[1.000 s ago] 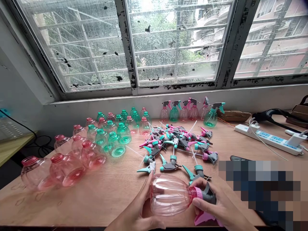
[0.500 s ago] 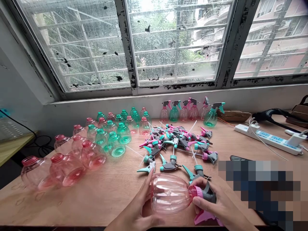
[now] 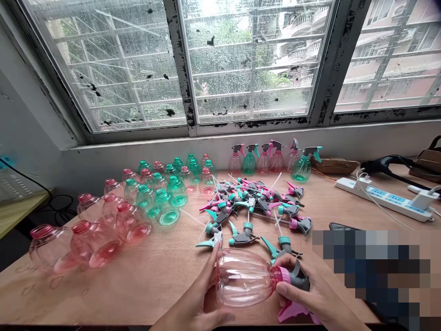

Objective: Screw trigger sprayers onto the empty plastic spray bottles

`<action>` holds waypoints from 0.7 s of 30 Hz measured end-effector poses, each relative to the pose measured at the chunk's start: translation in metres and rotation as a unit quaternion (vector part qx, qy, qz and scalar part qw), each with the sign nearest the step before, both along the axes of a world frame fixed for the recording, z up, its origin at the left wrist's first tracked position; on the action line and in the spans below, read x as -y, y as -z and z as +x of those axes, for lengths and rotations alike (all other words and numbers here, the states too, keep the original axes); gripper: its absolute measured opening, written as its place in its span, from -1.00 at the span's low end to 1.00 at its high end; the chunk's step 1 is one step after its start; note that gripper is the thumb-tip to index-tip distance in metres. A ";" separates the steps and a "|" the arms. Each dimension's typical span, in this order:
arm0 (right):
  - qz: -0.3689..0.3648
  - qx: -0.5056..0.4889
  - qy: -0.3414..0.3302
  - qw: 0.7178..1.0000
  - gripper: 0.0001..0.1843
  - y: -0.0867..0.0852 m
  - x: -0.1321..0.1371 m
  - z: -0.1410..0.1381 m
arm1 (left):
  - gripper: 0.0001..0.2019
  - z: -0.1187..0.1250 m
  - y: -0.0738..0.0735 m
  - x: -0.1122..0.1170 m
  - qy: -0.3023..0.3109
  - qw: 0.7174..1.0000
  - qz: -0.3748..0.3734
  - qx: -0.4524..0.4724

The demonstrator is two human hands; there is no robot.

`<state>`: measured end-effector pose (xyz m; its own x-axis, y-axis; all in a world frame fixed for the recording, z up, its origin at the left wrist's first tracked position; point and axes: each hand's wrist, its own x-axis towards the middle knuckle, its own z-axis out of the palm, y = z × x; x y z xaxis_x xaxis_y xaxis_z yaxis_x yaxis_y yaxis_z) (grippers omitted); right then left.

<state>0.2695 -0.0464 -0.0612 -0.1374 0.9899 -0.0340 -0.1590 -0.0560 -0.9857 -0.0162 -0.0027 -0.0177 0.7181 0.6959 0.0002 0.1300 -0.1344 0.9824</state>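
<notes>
A clear pink spray bottle (image 3: 243,278) lies on its side in the air over the table's front edge, its base to the left. My left hand (image 3: 200,294) is closed around the base end, thumb below and fingers behind. Around the neck, my right hand (image 3: 317,292) grips the grey and pink spray head (image 3: 299,277), which sits on the bottle's mouth with its pink trigger downward. Just beyond the bottle are loose teal and grey spray heads (image 3: 245,235), and behind them a mixed pile of pink and teal ones (image 3: 255,197).
Open-mouthed pink bottles (image 3: 93,241) and green bottles (image 3: 165,204) stand on the left. Several bottles with spray heads (image 3: 276,161) line the wall. A white power strip (image 3: 382,197) with cables lies at right, near a phone-like dark object (image 3: 344,226) and a blurred patch.
</notes>
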 end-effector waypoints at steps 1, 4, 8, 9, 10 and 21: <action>0.000 0.003 -0.002 1.000 -0.59 -0.001 0.000 0.000 | 0.08 -0.001 0.001 0.000 0.001 1.000 -0.011 -0.001; 0.007 0.012 -0.005 1.000 -0.60 -0.002 0.000 0.000 | 0.10 -0.003 0.003 -0.001 0.001 1.000 -0.031 -0.003; -0.003 -0.010 -0.006 1.000 -0.58 -0.002 0.001 0.000 | 0.04 -0.003 0.004 -0.001 -0.013 1.000 -0.011 -0.014; -0.002 -0.012 -0.007 1.000 -0.58 -0.002 0.001 0.000 | 0.01 -0.002 0.003 -0.001 -0.016 1.000 -0.004 -0.015; 0.001 -0.010 -0.006 1.000 -0.59 -0.002 0.001 0.000 | 0.00 -0.002 0.003 0.000 -0.019 1.000 0.000 -0.015; -0.004 -0.001 0.005 1.000 -0.57 -0.005 0.001 -0.002 | 0.05 -0.004 0.008 -0.002 0.003 1.000 -0.020 -0.006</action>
